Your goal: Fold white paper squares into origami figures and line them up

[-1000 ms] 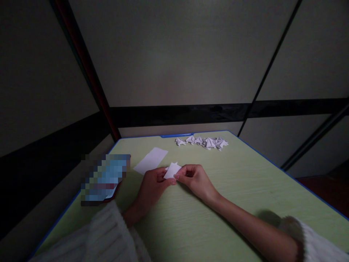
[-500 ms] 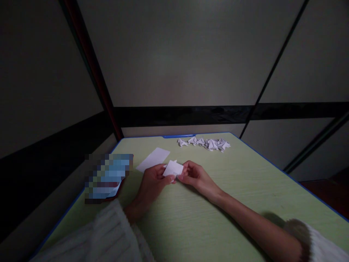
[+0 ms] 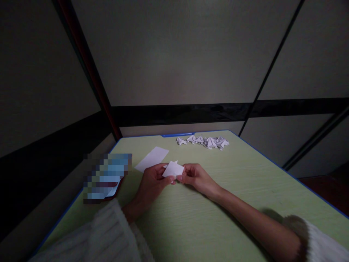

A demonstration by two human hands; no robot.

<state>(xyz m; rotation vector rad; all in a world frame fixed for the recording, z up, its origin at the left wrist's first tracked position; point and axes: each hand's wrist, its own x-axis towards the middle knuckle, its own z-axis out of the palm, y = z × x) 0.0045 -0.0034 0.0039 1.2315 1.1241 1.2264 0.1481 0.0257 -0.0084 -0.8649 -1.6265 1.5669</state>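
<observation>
A small piece of folded white paper [image 3: 173,169] is held between my two hands over the middle of the table, with pointed flaps showing behind its top edge. My left hand [image 3: 154,182] pinches its left and lower side, thumb on the front face. On the right side, the thumb and fingers of my right hand [image 3: 195,176] are closed on its corner. Both thumbs come close together at the lower edge. The fingers behind the paper are partly hidden.
A flat white paper sheet [image 3: 152,159] lies just beyond my left hand. Several folded paper figures [image 3: 211,142] sit in a row near the far edge. At the left is a blurred-out phone-like object [image 3: 109,178] with a dark red edge. The pale green table [image 3: 231,222] has a blue rim.
My right thumb and fingers have shifted slightly at the paper's lower right, and a small flap near the thumbs now lies flatter. The whole view has moved a little.
</observation>
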